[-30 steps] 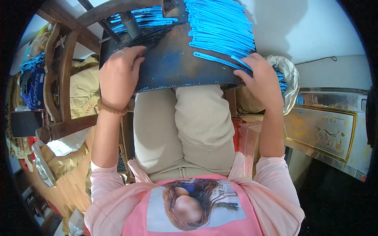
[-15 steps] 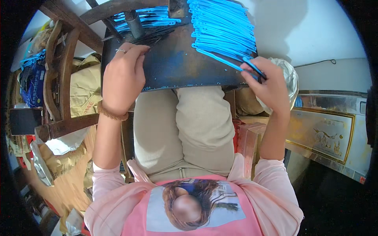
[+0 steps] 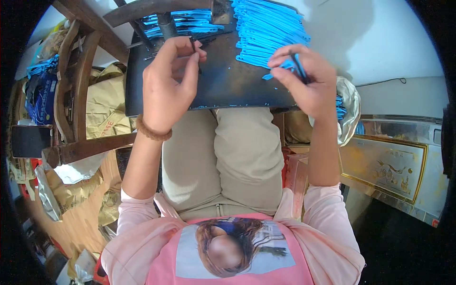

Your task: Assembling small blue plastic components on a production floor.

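My left hand is raised over the black tabletop, its thumb and fingers pinching a thin black strip. To the right, my right hand is closed on a narrow dark tool, whose exact kind I cannot make out. A blue strip also shows at the fingertips of that hand, partly hidden by them. Just beyond lies a large pile of slim blue plastic strips with holes at their ends. Behind my left hand are thin black strips, partly covered by it.
A smaller stack of blue strips lies at the back, behind a wooden chair frame. Brown paper bags stand at the left. On the right, a white bag holds more blue strips, near a gold-edged panel.
My left hand has lifted from the black strips and moved right with one of them. My right hand has drawn a blue strip away from the pile's near edge.
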Demonstrator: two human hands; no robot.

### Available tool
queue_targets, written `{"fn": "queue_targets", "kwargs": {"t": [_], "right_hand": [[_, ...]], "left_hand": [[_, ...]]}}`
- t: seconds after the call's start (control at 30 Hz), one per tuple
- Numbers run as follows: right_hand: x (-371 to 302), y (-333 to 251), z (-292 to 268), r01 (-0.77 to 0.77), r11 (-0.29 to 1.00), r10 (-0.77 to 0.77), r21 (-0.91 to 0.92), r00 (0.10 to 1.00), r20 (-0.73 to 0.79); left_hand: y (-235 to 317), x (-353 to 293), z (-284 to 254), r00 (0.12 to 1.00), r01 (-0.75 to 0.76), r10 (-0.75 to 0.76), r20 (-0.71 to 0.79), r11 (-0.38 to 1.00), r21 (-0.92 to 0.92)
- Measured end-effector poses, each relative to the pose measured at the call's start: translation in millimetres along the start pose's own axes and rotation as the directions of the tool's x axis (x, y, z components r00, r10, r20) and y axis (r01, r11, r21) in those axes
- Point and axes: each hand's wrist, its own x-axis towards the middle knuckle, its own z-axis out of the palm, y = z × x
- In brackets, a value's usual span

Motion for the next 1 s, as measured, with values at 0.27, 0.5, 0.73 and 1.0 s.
{"fn": "queue_targets", "kwargs": {"t": [0.27, 0.5, 0.73, 1.0], "right_hand": [[13, 14, 49, 0.156, 0.965, -0.185, -0.211, 0.975, -0.124], [25, 27, 67, 0.101, 0.937, -0.153, -0.334, 0.979, -0.134], [31, 28, 70, 0.031, 0.954, -0.08, -0.297, 0.985, -0.155], [34, 30, 74, 0.043, 0.977, -0.082, -0.207, 0.98, -0.182]], "left_hand": [[-10, 14, 5, 0.999, -0.035, 0.035, -0.02, 0.999, -0.028], [-17, 26, 15, 0.994, -0.113, 0.113, -0.01, 0.994, -0.012], [-16, 29, 17, 0.992, -0.128, 0.129, -0.005, 0.989, 0.072], [-21, 29, 20, 0.987, -0.152, 0.154, -0.037, 0.987, 0.058]]}}
